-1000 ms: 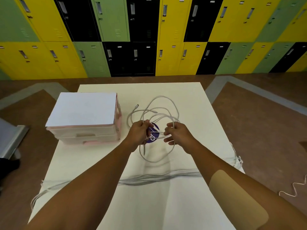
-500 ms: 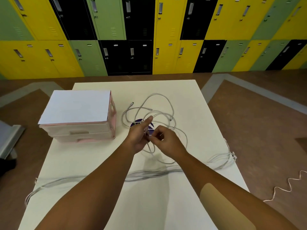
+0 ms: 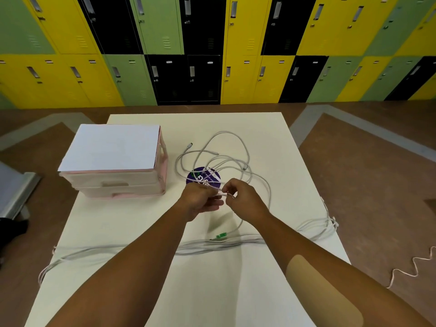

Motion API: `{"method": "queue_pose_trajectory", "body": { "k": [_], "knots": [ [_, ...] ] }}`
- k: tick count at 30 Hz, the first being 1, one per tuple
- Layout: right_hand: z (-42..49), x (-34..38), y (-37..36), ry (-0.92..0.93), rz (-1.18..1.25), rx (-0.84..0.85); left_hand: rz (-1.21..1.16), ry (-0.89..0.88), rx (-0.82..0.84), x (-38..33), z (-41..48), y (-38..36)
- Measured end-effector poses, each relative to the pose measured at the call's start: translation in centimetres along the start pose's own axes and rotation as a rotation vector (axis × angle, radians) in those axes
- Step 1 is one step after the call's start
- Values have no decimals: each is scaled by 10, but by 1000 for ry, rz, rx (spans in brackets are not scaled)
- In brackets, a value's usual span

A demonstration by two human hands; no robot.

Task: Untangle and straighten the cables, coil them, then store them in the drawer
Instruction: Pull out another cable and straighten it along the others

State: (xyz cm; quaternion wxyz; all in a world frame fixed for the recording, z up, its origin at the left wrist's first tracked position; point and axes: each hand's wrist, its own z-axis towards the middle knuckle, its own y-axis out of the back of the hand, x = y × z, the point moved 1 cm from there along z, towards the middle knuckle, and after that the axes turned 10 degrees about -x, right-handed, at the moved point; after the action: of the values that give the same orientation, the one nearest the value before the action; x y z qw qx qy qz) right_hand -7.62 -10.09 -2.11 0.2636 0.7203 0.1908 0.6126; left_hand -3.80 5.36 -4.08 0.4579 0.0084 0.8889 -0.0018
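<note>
The right hand [image 3: 245,199] has drawn a cable [image 3: 225,195] strand from the left hand [image 3: 200,200].

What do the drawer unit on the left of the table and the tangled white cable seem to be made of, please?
The drawer unit looks like translucent pink plastic with a dull sheen, judging by its moulded handle recesses; a matte white sheet, perhaps paper or card, covers its top. The tangled cable looks like a smooth white plastic or rubber jacket, since it bends in soft loops. Its core cannot be seen.
</note>
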Motion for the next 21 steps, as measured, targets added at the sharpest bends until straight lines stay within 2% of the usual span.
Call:
{"method": "queue_pose_trajectory", "body": {
  "k": [3,5,7,9,13,16,21],
  "knots": [
    [5,-6,-3,43,-99,4,231,-117,-20,3,-1,3],
    [9,-8,-5,80,-181,18,433,-264,-8,1,-1,3],
    [13,-8,-7,109,-227,39,653,-413,67,-1,-3,1],
    [14,-7,-9,152,-266,33,789,-488,133,-1,-4,2],
    [15,-4,-9,384,-498,-192,879,-640,100,-1,-4,10],
    [15,-3,-9,461,-584,-336,954,-728,24,0,-2,16],
    [18,-11,-7,451,-609,-305,1045,-747,-23,8,2,34]
  ]
}}
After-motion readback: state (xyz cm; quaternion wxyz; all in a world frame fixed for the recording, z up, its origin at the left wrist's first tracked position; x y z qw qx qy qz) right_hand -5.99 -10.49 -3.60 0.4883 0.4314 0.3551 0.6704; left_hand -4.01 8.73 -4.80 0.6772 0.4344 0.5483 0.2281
